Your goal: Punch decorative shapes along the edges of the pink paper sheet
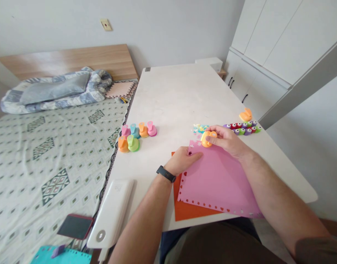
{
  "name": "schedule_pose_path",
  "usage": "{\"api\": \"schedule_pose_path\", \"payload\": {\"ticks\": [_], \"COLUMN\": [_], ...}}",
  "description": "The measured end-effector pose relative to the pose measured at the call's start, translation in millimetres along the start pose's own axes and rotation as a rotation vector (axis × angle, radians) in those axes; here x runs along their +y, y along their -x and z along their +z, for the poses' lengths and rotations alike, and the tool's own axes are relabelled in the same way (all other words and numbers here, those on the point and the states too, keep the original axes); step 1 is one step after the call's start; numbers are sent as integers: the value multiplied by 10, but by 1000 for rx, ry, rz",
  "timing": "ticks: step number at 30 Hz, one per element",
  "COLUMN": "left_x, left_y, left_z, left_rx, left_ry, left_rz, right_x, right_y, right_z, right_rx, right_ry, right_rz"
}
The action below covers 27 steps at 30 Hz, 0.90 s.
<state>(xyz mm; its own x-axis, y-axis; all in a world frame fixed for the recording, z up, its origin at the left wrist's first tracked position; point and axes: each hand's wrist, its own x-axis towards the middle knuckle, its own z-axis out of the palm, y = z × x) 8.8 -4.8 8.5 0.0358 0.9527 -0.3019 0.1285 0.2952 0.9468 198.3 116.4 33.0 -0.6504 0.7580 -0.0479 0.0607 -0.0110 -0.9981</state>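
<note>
My right hand point(224, 139) grips an orange craft punch point(207, 139) at the upper edge of a pink sheet point(218, 176). Small shapes are cut along several edges of this sheet. My left hand point(184, 160), with a dark band at its wrist, holds the sheet's upper left corner. Its thumb lies on top, while its other fingers are partly hidden. Under the pink sheet lies an orange sheet point(196, 213), showing at the left and bottom. Tiny blue, yellow and pink paper cutouts point(200, 128) are scattered just beyond the punch.
Several coloured punches point(134, 143) stand on the left of the white table point(174, 95). A double row of small punches point(242, 128) and another orange punch point(245, 114) sit at the right. A long white device point(112, 212) lies front left, beside the bed point(61, 157).
</note>
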Motion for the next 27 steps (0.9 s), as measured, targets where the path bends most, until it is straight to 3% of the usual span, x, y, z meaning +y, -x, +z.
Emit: {"api": "schedule_pose_path", "payload": {"ticks": [11,27], "left_x": [-49,-114], "left_y": [-19,-47], "left_z": [3,1], "left_rx": [-17,19], "left_ry": [-31,-56], "left_rz": [7,7], "right_x": [8,31], "right_y": [2,-19], "right_z": [-27,-60], "right_rx": [-122,-132], "right_ry": [30,60], "right_rz": [54,83]}}
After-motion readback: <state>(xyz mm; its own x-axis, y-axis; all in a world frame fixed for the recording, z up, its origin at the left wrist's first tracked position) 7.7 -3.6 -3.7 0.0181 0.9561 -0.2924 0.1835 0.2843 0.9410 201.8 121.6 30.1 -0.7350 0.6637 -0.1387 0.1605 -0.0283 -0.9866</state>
